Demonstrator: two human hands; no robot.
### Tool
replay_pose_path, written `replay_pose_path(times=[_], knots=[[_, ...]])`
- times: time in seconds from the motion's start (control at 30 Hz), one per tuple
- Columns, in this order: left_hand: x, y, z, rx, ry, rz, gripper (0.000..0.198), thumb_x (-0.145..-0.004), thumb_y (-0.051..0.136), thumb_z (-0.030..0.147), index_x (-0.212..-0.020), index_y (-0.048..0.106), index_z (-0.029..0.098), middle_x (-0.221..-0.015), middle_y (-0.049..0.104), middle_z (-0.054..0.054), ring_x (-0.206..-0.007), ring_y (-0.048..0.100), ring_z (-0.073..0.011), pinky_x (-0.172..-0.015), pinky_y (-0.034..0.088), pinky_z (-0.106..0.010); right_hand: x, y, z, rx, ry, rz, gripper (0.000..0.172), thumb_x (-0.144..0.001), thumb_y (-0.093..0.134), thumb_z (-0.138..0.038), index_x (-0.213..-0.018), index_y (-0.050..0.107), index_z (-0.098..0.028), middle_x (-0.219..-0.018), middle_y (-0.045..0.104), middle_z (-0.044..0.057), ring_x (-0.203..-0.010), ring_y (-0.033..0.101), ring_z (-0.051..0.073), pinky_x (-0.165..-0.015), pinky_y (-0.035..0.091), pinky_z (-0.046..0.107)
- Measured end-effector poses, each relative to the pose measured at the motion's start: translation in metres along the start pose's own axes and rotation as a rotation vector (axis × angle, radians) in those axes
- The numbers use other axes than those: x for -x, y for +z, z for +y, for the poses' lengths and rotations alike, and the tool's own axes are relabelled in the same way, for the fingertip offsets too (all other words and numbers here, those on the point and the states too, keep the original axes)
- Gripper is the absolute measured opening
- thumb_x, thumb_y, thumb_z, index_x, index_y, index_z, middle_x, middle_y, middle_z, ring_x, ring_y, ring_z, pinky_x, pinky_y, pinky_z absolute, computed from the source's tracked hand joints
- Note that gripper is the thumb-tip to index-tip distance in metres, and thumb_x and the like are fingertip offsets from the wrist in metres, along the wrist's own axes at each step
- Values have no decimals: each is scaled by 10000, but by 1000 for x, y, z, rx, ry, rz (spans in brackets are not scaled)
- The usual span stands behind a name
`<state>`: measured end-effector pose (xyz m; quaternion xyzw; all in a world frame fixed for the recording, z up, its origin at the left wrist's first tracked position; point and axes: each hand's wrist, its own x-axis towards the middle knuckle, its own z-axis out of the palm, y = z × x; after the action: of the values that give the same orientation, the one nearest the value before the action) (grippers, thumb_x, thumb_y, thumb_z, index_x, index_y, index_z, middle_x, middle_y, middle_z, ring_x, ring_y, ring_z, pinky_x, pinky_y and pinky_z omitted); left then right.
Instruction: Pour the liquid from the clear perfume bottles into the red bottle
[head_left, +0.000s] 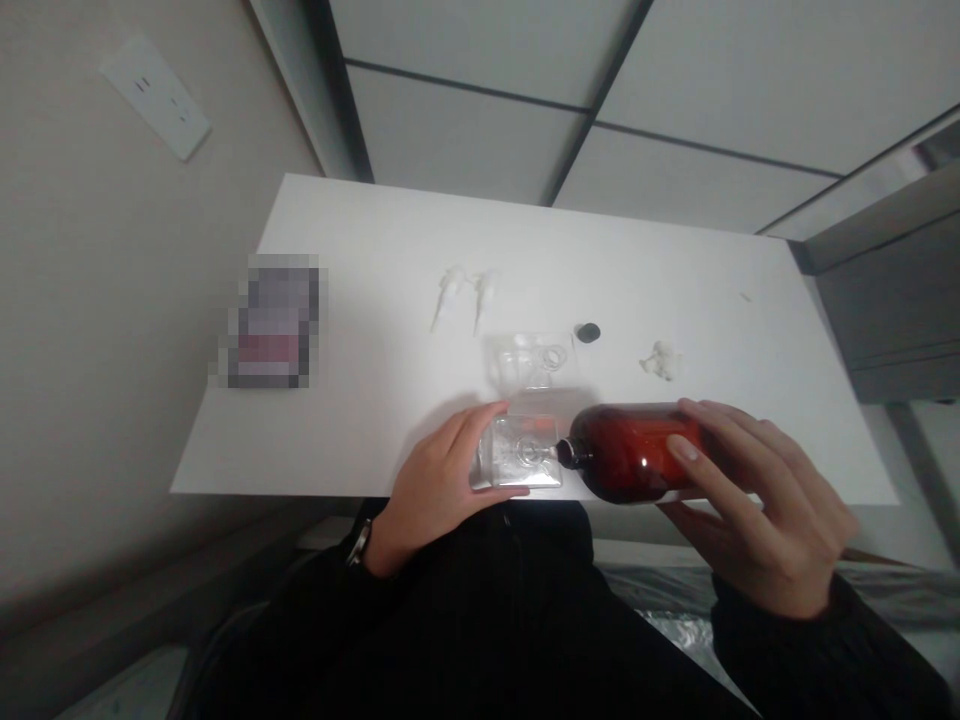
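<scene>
My right hand [765,490] is wrapped round a large amber bottle [637,452], which is tipped on its side with its uncapped neck pointing left. The bottle's mouth is over the right side of a clear square bottle [517,465], near its round opening, and what looks like a thin clear stream lies between them. My left hand [442,470] grips the clear bottle from the left, thumb and fingers on opposite sides. Just beyond it on the table is a second clear square container [532,362] with a round ring. A black cap [589,333] lies to its right.
On the white table [360,400], two white pump or spray tops [450,295] lie farther back. A crumpled white tissue [660,360] is at the right, and a blurred-out rectangular object [277,320] is at the left. Cabinet panels [465,130] stand behind the table.
</scene>
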<state>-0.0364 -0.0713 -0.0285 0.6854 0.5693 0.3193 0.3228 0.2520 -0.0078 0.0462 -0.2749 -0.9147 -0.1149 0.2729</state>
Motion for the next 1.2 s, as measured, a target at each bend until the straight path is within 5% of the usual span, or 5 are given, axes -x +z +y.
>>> replay_pose_path(times=[1.2], knots=[[0,0,0,-32,56,36,811,-864,824,528,-1521,428,264,-1481,637,-110,-1357,634,-310,-1132,548,-462,-3,0,-2,3,14,5,861,-831,830,-56,-1593,484,-260,-1513,625,175,-1258,701,396,-977,644,565]])
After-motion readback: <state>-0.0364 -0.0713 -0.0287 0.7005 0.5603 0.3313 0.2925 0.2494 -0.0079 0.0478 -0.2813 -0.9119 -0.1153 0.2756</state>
